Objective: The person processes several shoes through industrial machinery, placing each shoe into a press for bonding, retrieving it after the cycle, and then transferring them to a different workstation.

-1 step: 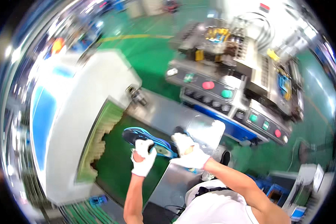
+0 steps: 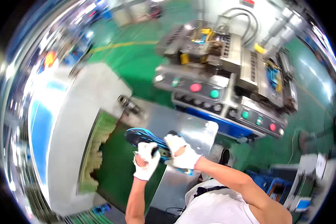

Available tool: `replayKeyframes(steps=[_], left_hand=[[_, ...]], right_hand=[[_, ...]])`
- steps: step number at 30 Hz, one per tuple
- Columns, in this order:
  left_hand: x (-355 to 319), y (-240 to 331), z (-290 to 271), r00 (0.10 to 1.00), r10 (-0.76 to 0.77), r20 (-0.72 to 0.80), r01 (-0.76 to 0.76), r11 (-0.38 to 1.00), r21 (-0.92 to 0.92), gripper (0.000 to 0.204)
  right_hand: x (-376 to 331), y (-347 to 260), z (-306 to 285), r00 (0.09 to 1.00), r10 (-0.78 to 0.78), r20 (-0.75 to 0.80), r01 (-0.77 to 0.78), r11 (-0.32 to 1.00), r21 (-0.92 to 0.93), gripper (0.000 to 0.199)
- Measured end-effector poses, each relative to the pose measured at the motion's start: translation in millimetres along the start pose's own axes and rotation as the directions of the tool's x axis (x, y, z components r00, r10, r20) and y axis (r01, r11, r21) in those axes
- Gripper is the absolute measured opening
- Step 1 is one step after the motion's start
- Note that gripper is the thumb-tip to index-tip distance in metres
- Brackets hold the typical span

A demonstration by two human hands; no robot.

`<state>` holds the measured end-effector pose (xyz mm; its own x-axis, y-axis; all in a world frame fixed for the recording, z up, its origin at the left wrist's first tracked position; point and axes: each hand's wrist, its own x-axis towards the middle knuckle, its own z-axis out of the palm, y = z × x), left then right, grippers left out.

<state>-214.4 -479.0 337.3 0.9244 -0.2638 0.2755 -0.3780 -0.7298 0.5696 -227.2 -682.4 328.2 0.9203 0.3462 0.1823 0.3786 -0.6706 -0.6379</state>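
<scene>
A black and blue sports shoe is in my gloved left hand, its fingers closed around the side of the shoe. The shoe lies over the green belt, its sole partly showing. Against its right end is my gloved right hand, closed, with bare skin showing through the glove. A dark tip above this hand and a blue and yellow edge below it look like a second shoe, mostly hidden by the hand.
A white machine housing with ragged green strips stands over the belt at left. Beside the belt is a metal plate. Ahead at right stands a machine with a button panel. Blue crates are at lower right.
My right hand has come closer to my left hand and now meets the held shoe's right end. The whole view has shifted slightly.
</scene>
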Motion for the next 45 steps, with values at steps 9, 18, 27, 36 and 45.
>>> replayKeyframes(steps=[9, 18, 27, 36, 45], left_hand=[[154, 346, 129, 0.538, 0.843, -0.019, -0.803, 0.506, -0.314, 0.059], [303, 491, 431, 0.877, 0.236, 0.418, -0.075, 0.927, -0.367, 0.082], [380, 510, 570, 0.843, 0.102, 0.528, -0.103, 0.994, -0.029, 0.049], [371, 495, 421, 0.778, 0.185, 0.600, 0.109, 0.901, -0.419, 0.043], [206, 302, 215, 0.562, -0.231, 0.794, 0.494, 0.864, -0.099, 0.037]], right_hand=[[-198, 153, -210, 0.724, 0.623, -0.295, -0.197, 0.597, 0.777, 0.056], [-402, 153, -245, -0.097, 0.984, -0.150, 0.246, 0.169, 0.954, 0.036], [-424, 118, -266, -0.247, 0.969, 0.010, 0.296, 0.065, 0.953, 0.052], [-388, 199, -286, -0.194, 0.938, -0.288, 0.111, 0.312, 0.943, 0.036], [-164, 407, -460, 0.459, 0.848, -0.264, -0.029, 0.311, 0.950, 0.029]])
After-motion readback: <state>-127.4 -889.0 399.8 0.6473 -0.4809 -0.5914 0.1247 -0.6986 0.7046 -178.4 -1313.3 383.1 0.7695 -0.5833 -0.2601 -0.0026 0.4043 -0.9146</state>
